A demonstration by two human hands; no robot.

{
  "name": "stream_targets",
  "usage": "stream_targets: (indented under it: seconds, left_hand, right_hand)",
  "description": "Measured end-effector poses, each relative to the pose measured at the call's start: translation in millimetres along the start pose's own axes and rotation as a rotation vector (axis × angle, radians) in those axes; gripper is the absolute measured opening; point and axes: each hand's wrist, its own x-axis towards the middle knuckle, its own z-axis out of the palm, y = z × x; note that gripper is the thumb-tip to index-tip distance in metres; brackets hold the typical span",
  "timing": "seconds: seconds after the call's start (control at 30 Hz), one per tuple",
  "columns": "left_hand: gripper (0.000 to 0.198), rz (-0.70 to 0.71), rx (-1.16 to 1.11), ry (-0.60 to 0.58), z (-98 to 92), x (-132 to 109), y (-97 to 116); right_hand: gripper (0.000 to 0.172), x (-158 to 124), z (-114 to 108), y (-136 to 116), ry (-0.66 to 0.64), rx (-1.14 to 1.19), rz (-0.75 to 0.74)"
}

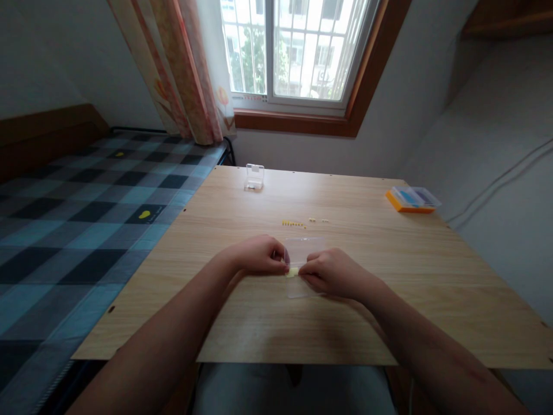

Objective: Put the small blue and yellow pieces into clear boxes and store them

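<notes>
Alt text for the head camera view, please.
A left hand and right hand flank a small pale-yellow piece over a clear sheet on a wooden table. Beyond lie tiny yellow pieces, an open clear box and an orange case.

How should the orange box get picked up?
I'd try the orange box by its left wall, coming from the left with the right hand. It lies flat, that wall shows plainly, and its clear top seems to stick out on the right.
</notes>
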Motion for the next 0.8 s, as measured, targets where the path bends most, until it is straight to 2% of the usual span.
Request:
stream_targets:
  seconds: [0.3, 0.4, 0.47, 0.53, 0.6, 0.67, 0.73, 0.8]
  left_hand:
    - [0.030, -0.011, -0.008, -0.001, 0.5, 0, 1]
    - [0.030, -0.002, -0.009, 0.008, 0.5, 0, 0]
    - [0.031, 0.007, -0.013, 0.007, 0.4, 0, 0]
    - [0.031, 0.008, -0.024, 0.000, 0.2, 0, -1]
    - [0.031, 0.005, -0.035, -0.005, 0.0, 0, -1]
    - [0.030, 0.005, -0.034, -0.003, -0.3, 1, -1]
    - [0.029, 0.012, -0.030, 0.005, -0.7, 0, -1]
    - [0.028, 0.016, -0.030, 0.008, -1.1, 0, -1]
  right_hand:
    - [0.020, 1, 7, 3, 0.039, -0.028, -0.003]
    - [0.018, -1, 7, 2, 0.098, -0.007, -0.058]
    - [0.017, -3, 4, 2, 0.250, 0.044, -0.145]
    - [0.014, -5, 0, 6, 0.537, 0.096, -0.203]
    - [0.012, -7, -4, 17, 0.849, 0.109, -0.152]
    - [0.012, -7, -5, 33, 1.041, 0.072, -0.014]
    - [0.018, -5, -1, 53, 1.066, 0.022, 0.143]
    - [0.027, 2, 7, 72, 0.956, 0.006, 0.289]
